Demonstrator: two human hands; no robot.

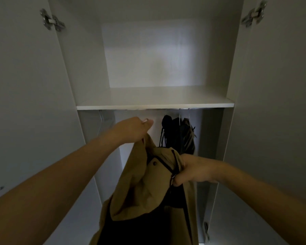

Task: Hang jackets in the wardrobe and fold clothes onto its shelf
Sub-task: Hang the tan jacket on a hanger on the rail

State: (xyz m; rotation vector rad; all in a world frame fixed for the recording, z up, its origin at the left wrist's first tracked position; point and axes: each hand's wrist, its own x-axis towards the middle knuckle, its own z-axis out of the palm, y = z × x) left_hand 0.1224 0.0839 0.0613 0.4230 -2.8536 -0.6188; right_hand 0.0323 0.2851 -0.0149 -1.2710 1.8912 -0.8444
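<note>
One tan jacket with dark lining. One cluster of dark garments on the rail, exact number impossible to tell. One white shelf. Two open wardrobe doors, three metal hinges visible. Two hands: left, right.

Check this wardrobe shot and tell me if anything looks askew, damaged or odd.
Nothing looks damaged. The tan jacket is bunched and slack between the left hand and right hand, not yet on the rail. The dark clothes hang crowded at the rail's right side. The shelf sits level.
</note>
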